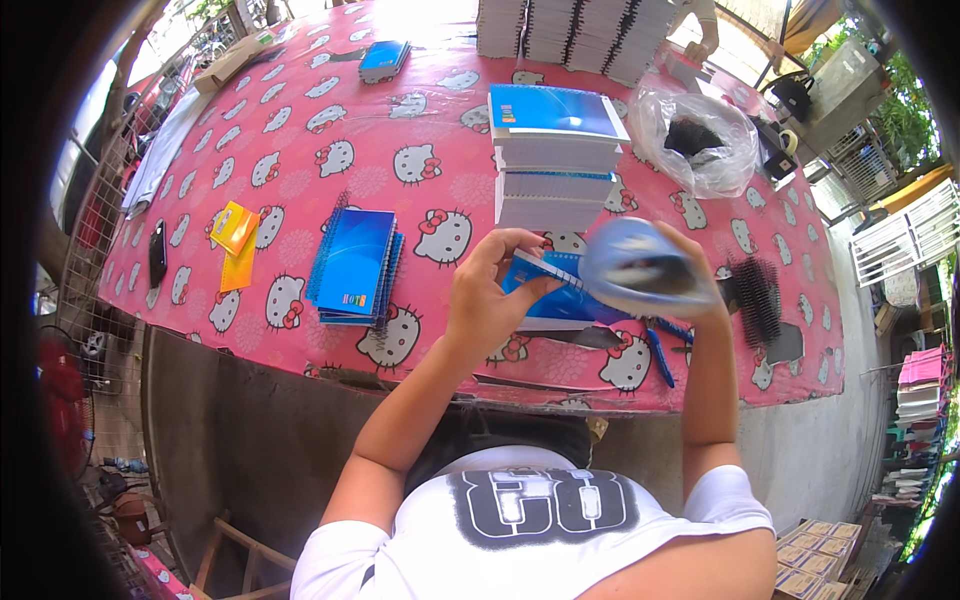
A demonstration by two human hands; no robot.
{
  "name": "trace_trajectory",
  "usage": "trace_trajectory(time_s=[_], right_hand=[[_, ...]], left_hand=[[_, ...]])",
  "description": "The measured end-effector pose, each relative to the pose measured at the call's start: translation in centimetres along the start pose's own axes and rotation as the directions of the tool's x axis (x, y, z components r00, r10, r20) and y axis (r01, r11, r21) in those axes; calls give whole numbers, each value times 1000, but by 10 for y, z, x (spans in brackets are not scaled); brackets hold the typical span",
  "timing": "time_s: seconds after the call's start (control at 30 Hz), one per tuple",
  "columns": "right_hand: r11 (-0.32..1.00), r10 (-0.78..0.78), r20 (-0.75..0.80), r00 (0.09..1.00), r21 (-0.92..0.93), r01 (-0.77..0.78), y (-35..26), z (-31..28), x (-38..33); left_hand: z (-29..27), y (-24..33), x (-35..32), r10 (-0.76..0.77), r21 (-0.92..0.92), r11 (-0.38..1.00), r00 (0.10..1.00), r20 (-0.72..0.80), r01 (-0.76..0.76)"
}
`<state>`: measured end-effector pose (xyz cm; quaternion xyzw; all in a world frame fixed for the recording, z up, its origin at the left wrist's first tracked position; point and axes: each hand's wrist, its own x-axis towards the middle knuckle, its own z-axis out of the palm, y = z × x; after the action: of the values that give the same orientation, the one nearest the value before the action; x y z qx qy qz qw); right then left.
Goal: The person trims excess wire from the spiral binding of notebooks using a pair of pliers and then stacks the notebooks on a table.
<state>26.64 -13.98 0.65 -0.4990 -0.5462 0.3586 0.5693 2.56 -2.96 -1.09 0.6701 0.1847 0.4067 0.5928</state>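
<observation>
From the head camera, the person leans over a counter covered in a pink cartoon-cat cloth, both forearms rising from the lower edge toward the centre of the frame. The left hand is curled around the near-left edge of a blue spiral notebook, thumb on top, pinning it flat to the counter just right of centre. The right hand is closed on the notebook's blue cover sheet, which is lifted and smeared by motion, so I cannot make out how the fingers sit on it. The notebook's long axis runs roughly left to right between the two hands, its coil edge toward the upper left; the left hand is nearer its body. A blue pen lies just below the right wrist. Directly above the hands stands a stack of notebooks; another blue pile sits well to the left. Black binding coils lie at right, and a clear bag at upper right hides dark contents.
</observation>
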Motion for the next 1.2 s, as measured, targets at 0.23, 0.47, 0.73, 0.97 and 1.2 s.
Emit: trace_trajectory(time_s=[0.23,0.47,0.73,0.97,1.2], right_hand=[[981,193,-121,974,48,-189,-25,23,6],[680,39,-31,999,-731,-49,-25,26,31],[741,-76,-149,986,-670,-44,-34,24,21],[229,73,-604,794,-764,-603,23,-47,-49],[356,-6,-361,933,-872,-335,26,2,-136]], left_hand=[[3,0,-1,-4,-233,972,997,-75,-14],[-10,-6,-6,-17,-134,991,994,-112,2],[-14,0,-8,-121,-199,975,987,-105,99],[-12,9,11,-141,-291,945,989,39,146],[-2,35,-21,555,418,670,788,266,-614]])
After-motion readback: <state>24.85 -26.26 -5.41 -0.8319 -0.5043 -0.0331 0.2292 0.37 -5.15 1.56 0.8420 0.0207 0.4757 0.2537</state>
